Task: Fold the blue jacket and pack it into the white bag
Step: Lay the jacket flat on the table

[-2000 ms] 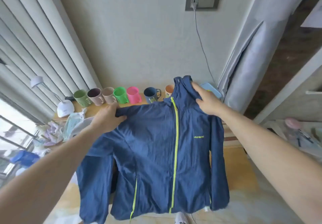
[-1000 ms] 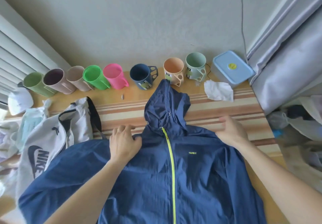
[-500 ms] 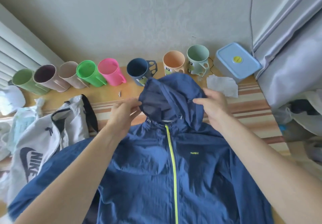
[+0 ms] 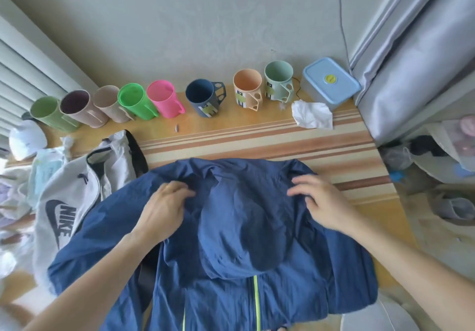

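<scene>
The blue jacket [image 4: 295, 274] lies front-up on the wooden table [image 4: 257, 135], its lime zipper running toward me. Its hood [image 4: 241, 238] is folded down over the chest. My left hand [image 4: 164, 209] rests on the left shoulder by the collar, fingers curled against the fabric. At the right shoulder, my right hand [image 4: 321, 199] lies flat with fingers spread. The white bag [image 4: 69, 197] with a dark logo and black strap lies left of the jacket, partly under its sleeve.
A row of several coloured mugs [image 4: 164, 99] lines the wall at the table's back. A blue-lidded box [image 4: 331, 83] and a crumpled tissue [image 4: 312, 114] sit at the back right. Cloths and a white lamp [image 4: 27, 137] clutter the left side; a curtain [image 4: 411, 60] hangs right.
The jacket went from held up in the air to lying on the table. Both hands then lifted the hood and folded it down over the chest; now they rest at the shoulders.
</scene>
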A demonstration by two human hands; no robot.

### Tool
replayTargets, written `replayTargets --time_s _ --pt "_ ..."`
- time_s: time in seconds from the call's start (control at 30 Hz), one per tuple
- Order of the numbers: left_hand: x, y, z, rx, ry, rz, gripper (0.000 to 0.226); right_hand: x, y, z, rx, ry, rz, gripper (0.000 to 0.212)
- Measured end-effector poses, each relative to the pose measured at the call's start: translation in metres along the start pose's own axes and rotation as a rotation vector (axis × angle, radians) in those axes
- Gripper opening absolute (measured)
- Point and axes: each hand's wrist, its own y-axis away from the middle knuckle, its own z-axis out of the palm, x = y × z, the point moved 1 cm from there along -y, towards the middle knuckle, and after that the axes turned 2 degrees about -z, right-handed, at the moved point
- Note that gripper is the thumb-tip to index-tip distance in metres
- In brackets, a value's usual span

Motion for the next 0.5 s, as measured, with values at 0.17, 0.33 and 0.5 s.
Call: replayTargets --time_s 0.17,0.33,0.5 --pt "-0.001 -0.050 -0.003 0.183 0.030 -0.094 0.027 0.016 -0.038 -0.021 0.140 -0.006 0.364 0.083" --pt "0.003 -0.079 0.005 -0.089 -0.085 -0.076 0.030 0.015 -0.070 0.005 0.010 -0.082 0.393 0.053" --pt "-0.007 -0.082 -0.022 0.207 -0.146 -0.005 0.041 0.016 -0.090 -0.029 0.286 -0.116 0.379 0.025"
